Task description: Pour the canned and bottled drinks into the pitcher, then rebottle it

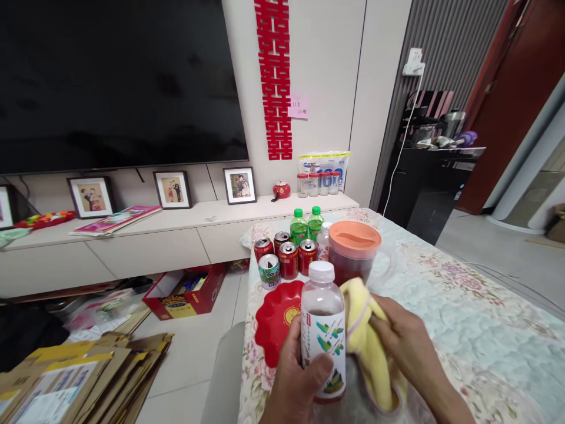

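Bottle in Left Hand, Cloth in Right Hand

Item: bottle, clear, with white cap in place; dark reddish liquid inside, its level below the shoulder. White label with green and blue motifs. Position: upright in front of the wearer, at the table's near end; whether its base meets the table cannot be told.

Left hand: closed around the bottle's lower half, thumb laid across the label.

Right hand: fingers closed on the bunched cloth, yellow with a pale purple edge. The cloth is just beside the bottle's right side and hangs down; contact between the 2 cannot be told.

Adjacent, on the floral table cover:
- 1 red scalloped dish, left of the bottle and partly behind it.
- 1 pitcher with dark contents and an orange lid, behind the cloth.
- 5 cans grouped behind the dish, 1 of them green and white, 3 plainly red.
- 2 green bottles with green caps, behind the cans.
- 1 small bottle with a white cap, between cans and pitcher.

Beyond, on the long white cabinet: 4 jars with red lids, in a row before a printed package; 1 red pot; 4 picture frames, the leftmost cut off by the view's edge.

Floor, left: 1 open red box; stacked brown packaging.
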`<action>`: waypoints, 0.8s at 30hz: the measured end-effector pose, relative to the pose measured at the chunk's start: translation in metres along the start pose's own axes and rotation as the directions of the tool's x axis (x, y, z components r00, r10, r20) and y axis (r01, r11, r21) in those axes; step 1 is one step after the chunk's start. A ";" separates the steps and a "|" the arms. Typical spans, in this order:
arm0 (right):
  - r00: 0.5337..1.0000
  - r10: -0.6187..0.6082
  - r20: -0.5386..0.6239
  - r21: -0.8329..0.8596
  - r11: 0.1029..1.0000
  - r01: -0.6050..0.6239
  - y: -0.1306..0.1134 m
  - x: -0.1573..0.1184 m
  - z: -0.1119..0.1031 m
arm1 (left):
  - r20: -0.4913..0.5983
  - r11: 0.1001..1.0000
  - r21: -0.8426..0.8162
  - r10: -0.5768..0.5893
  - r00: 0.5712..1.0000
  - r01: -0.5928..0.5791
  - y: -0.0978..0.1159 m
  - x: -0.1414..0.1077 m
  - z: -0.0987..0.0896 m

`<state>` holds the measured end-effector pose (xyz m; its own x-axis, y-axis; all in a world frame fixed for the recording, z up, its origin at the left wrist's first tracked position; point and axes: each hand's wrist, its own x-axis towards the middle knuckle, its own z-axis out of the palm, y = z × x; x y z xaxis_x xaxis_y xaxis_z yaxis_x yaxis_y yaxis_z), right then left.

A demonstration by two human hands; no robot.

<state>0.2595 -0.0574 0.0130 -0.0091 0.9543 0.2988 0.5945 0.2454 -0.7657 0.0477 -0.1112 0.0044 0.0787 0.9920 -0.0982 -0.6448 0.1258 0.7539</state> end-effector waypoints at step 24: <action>0.922 0.386 0.003 0.705 0.653 -0.276 -0.041 -0.029 -0.010 | 0.190 0.939 0.328 -0.176 0.966 0.106 -0.012 -0.016 0.016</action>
<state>0.2435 -0.0970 0.0412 0.2186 0.9756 -0.0217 -0.1758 0.0175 -0.9843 0.0665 -0.1287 0.0078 0.3337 0.9369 -0.1038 -0.3479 0.2248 0.9102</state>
